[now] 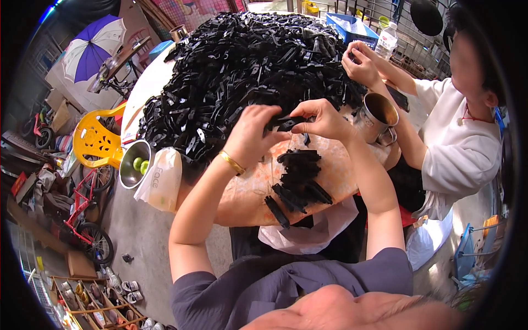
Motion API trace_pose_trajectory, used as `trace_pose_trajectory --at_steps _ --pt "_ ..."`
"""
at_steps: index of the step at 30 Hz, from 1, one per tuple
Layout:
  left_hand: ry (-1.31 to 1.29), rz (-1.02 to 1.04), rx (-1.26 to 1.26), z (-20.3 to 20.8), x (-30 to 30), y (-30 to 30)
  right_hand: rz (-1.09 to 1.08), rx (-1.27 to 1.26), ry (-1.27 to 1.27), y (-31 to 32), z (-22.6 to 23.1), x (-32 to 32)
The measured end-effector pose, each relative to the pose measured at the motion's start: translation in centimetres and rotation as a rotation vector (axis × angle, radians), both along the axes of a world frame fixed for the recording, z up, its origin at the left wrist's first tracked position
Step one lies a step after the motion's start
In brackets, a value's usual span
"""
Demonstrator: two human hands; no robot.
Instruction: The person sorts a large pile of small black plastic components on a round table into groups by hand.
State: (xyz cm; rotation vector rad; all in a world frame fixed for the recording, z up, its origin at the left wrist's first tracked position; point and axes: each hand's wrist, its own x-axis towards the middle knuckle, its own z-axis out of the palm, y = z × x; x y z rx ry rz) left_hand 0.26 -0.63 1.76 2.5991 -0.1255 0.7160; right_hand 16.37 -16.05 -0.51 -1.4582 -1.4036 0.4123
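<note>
My right hand [324,121] pinches a small, narrow black plastic part [286,124] between thumb and fingertips, above the near side of the table. Close against its other end, my left hand [250,135] curls its fingers around it, a gold bangle on the wrist; the exact contact of those fingertips is partly hidden. Beyond both hands rises a large heap of similar black plastic parts [236,71]. Just below my hands, several black parts lie in small stacked bundles [301,176] on the patterned tabletop [242,201], one bundle near the front edge.
A steel mug [377,116] stands right of my right hand. At the left edge are a metal bowl [136,165] with green fruit and a white paper bag [164,179]. A co-worker [456,126] sits at the right, hands at the heap. A yellow chair [98,137] stands left.
</note>
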Motion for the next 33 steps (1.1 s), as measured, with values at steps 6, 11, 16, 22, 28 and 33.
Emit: trace_pose_trajectory --at_steps 6,11,16,22,28,33 --pt "0.042 0.072 -0.169 -0.7 -6.3 -0.6 0.225 -0.233 -0.047 -1.5 0.0 0.2" --pt "0.237 -0.040 -0.209 -3.7 -11.7 -7.7 0.305 -0.148 -0.441 -2.1 0.8 -4.5" --pt "0.137 0.015 -0.040 -6.0 -10.1 -10.7 0.109 -0.138 -0.531 -5.3 -0.1 -8.4" --pt "0.068 -0.119 0.145 -6.7 -9.9 -12.6 -0.122 -0.033 -0.551 -9.9 -2.0 -10.6" --pt "-0.223 -0.270 0.550 -11.7 -10.5 -13.1 -0.345 0.108 -0.781 -14.6 -5.8 -13.9" --pt "-0.066 -0.395 0.765 -13.5 -11.0 -13.1 -0.386 -0.023 -0.707 -16.7 -11.2 -16.7"
